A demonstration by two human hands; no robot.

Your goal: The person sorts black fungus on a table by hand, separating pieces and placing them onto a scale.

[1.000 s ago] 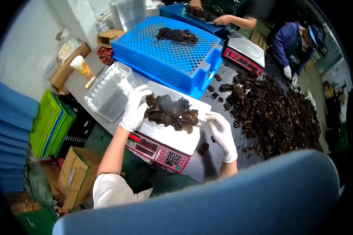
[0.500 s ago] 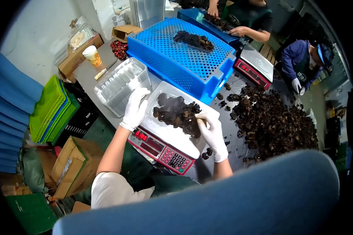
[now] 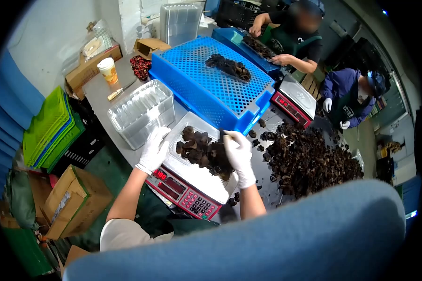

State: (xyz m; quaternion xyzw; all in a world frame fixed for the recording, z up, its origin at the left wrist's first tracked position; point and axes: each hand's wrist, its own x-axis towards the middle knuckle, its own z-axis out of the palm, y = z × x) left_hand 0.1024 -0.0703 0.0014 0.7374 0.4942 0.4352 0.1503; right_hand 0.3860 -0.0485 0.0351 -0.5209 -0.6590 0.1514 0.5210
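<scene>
Left hand [image 3: 154, 152] at scale's [image 3: 185, 192] left side, fingers loosely bent, can't tell if gripping anything. Dark clump [image 3: 199, 150] sits on scale, right between my hands. Right hand [image 3: 239, 157] kinda narrow, fingertips at clump, can't tell if piece is caught. Clear tubs [image 3: 140, 114] just past left, big dark pile [image 3: 314, 161] right of right hand.

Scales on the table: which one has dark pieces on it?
The nearer scale, its dark pieces between the left hand and right hand; the farther scale looks bare on top.
</scene>
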